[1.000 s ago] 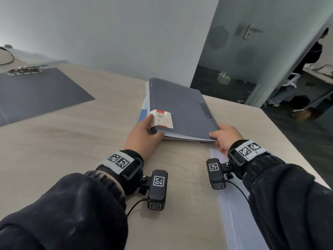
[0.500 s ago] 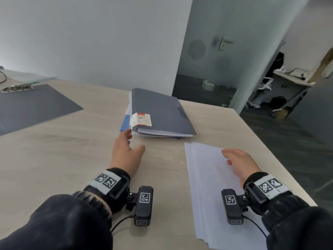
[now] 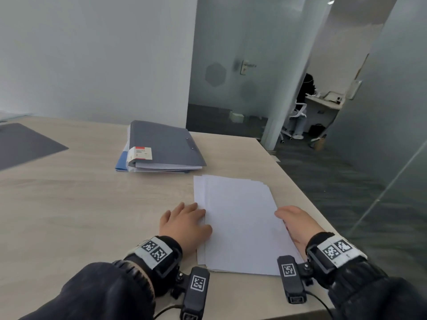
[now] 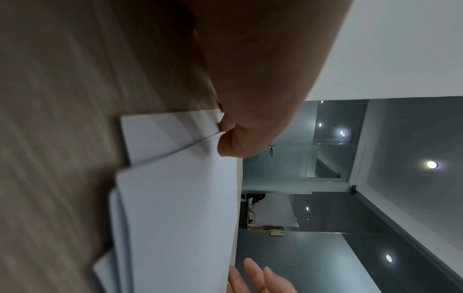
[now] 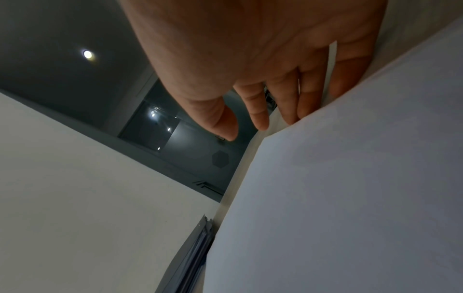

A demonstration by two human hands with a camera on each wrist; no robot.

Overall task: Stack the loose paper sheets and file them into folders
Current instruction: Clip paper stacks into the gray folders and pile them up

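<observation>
A loose stack of white paper sheets point(image 3: 240, 222) lies fanned near the table's front right. My left hand point(image 3: 198, 215) is at its left edge. In the left wrist view the left hand point(image 4: 224, 130) pinches the edge of the top sheets point(image 4: 180, 208) between thumb and finger, lifting them slightly. My right hand point(image 3: 284, 214) lies along the stack's right edge, fingers point(image 5: 260, 111) straight against the paper point(image 5: 350, 188). A closed grey folder point(image 3: 161, 144) with a red-and-white label tops a pile over a blue folder point(image 3: 121, 161) beyond the sheets.
A dark grey sheet point(image 3: 27, 144) lies flat at the far left of the wooden table point(image 3: 80, 204). The table's right edge point(image 3: 300, 181) runs close beside the paper. Beyond it are dark carpet, glass partitions and a person seated at a far desk point(image 3: 302, 105).
Both hands let go of the folder pile and drew back toward me. They now flank the paper stack, and the left hand has taken hold of its edge.
</observation>
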